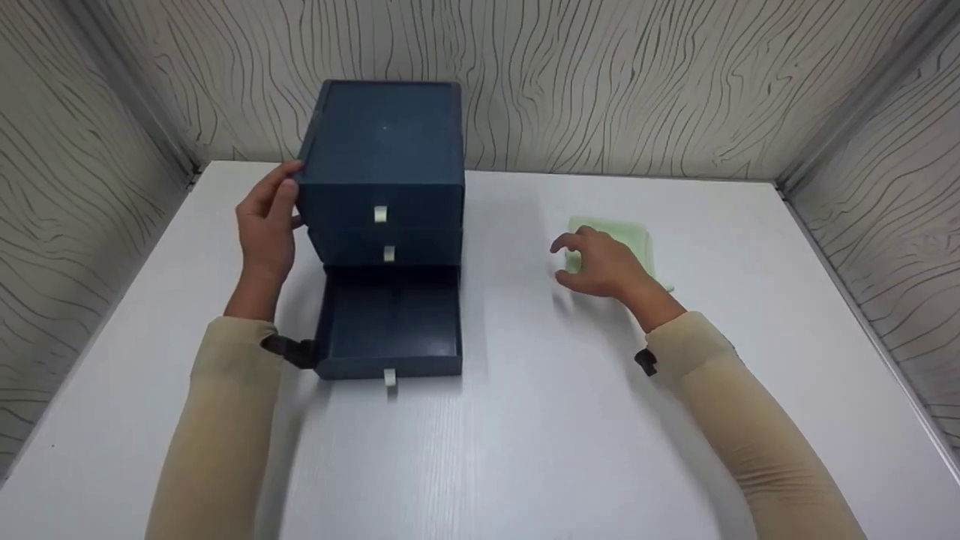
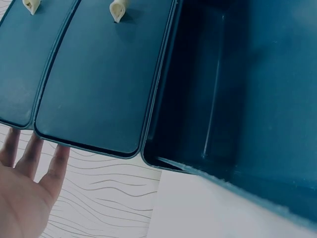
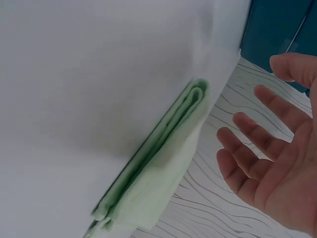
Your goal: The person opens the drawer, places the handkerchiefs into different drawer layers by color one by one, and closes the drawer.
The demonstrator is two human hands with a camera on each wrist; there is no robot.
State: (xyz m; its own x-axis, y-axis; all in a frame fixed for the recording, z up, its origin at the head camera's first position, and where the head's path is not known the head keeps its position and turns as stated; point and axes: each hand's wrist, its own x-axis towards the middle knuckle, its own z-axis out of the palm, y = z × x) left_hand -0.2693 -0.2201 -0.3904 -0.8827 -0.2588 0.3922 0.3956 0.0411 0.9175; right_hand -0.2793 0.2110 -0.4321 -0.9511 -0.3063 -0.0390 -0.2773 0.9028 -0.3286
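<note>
A dark blue drawer cabinet [image 1: 397, 135] stands on the left part of the table. Its bottom drawer [image 1: 390, 322] is pulled out, and nothing lies in it; the two drawers above are closed. My left hand [image 1: 268, 221] rests its fingertips against the cabinet's left side, as the left wrist view also shows. A folded light green cloth [image 3: 158, 173] lies on the table to the right. Above it hovers my right hand [image 1: 596, 262], fingers loosely bent and holding nothing. In the right wrist view the cloth is apart from the fingers.
The white table [image 1: 525, 435] reaches back to a wall [image 1: 562, 82] with a wood-grain line pattern. Side panels [image 1: 900, 150] with the same pattern border it left and right. A small pale pull tab [image 1: 390, 377] sticks out of the bottom drawer's front.
</note>
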